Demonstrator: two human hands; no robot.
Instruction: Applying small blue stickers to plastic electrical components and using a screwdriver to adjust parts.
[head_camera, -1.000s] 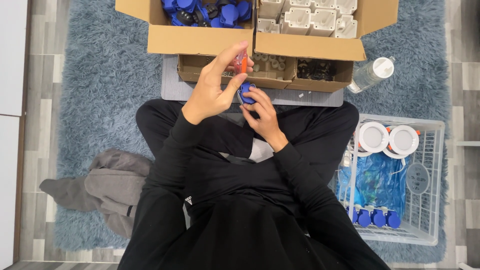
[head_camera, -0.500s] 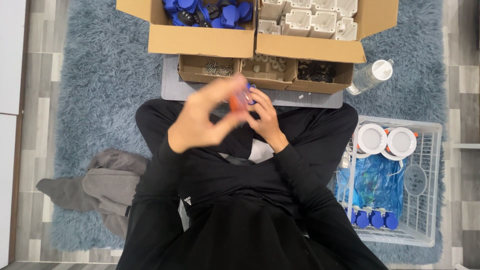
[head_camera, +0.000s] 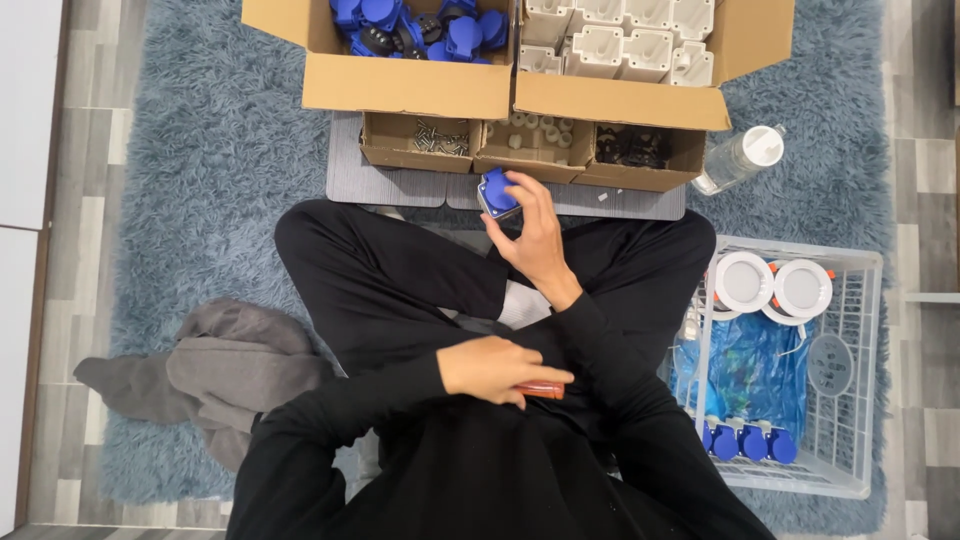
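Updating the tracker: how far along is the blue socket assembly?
Done: a few blue sockets lie in the white basket. In hand: the right hand holds one blue socket part; the left hand rests on an orange-handled tool in the lap. Left: many blue parts and white housings fill the cardboard box.

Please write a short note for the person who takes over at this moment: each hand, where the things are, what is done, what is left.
Right hand holds a blue socket part above the lap.
Left hand rests low, closed on an orange-handled tool.
Big cardboard box ahead holds more blue parts and white housings; small trays hold screws.
Done: several blue pieces lie in the white basket.
Left: many parts in the box.
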